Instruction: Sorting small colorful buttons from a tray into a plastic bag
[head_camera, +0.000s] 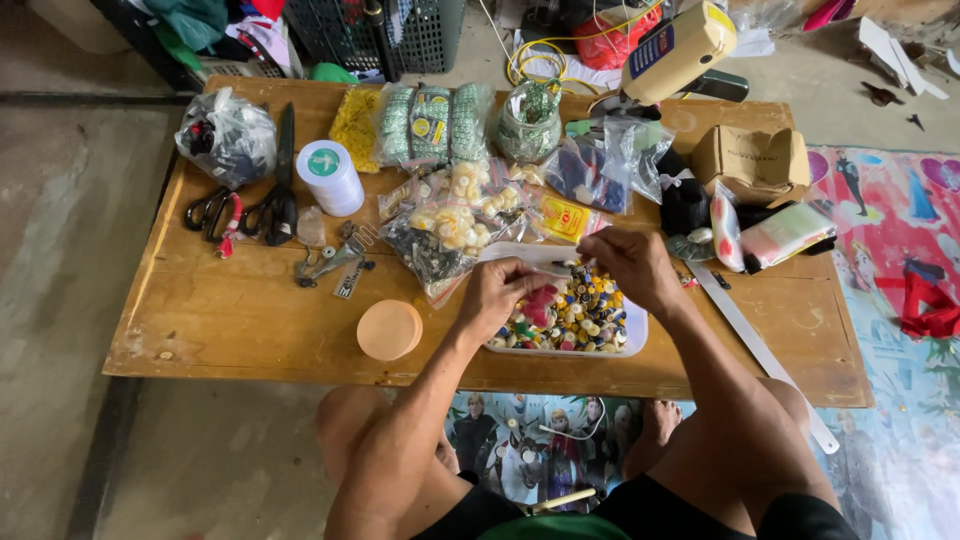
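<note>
Two hands (495, 292) (630, 265) over low cluttered wooden table (230, 320), perhaps concrete floor (60, 250).

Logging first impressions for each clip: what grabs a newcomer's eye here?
Both hands, left hand and right hand, meet over a white rectangular tray of many-coloured buttons at the low wooden table's near edge. Behind it lie clear plastic bags of buttons; black-handled scissors lie far left.

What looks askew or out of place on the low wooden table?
The long grey metal ruler lies diagonally, its far end hanging past the low wooden table edge. The round peach lid sits alone near the front edge. Both hands, left and right, are over the white button tray.
</note>
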